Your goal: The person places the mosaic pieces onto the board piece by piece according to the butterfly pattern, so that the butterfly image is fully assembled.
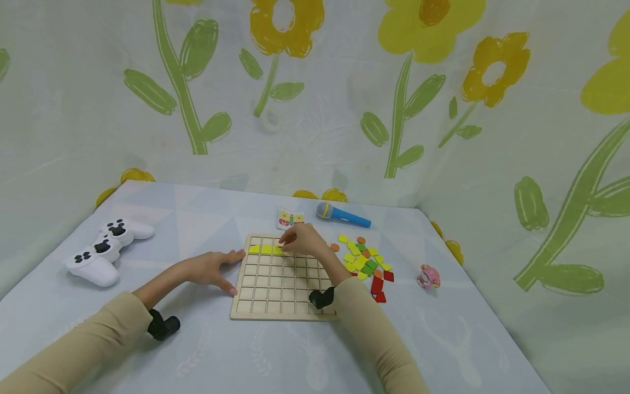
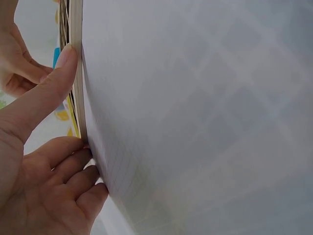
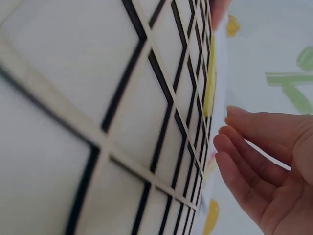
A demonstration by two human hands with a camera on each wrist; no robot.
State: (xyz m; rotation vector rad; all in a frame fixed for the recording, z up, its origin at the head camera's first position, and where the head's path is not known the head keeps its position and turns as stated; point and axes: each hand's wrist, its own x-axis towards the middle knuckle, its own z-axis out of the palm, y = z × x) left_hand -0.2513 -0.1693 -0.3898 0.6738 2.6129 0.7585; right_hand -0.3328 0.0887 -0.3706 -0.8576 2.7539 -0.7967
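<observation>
A wooden grid board (image 1: 268,308) lies on the table, with a short run of yellow square tiles (image 1: 266,249) in a row near its far edge. My left hand (image 1: 209,269) steadies the board's left side; in the left wrist view the thumb (image 2: 66,61) and fingertips touch its edge. Over the far part of the board is my right hand (image 1: 302,241), close to the right end of the yellow tiles. The right wrist view shows that hand (image 3: 269,161) with bent fingers just off the grid and no tile visible between thumb and fingers.
Loose yellow, green, red and orange pieces (image 1: 361,261) lie right of the board. Behind it are a small pattern card (image 1: 290,217) and a blue toy microphone (image 1: 346,216). A white game controller (image 1: 105,249) sits at left, a pink figurine (image 1: 429,276) at right.
</observation>
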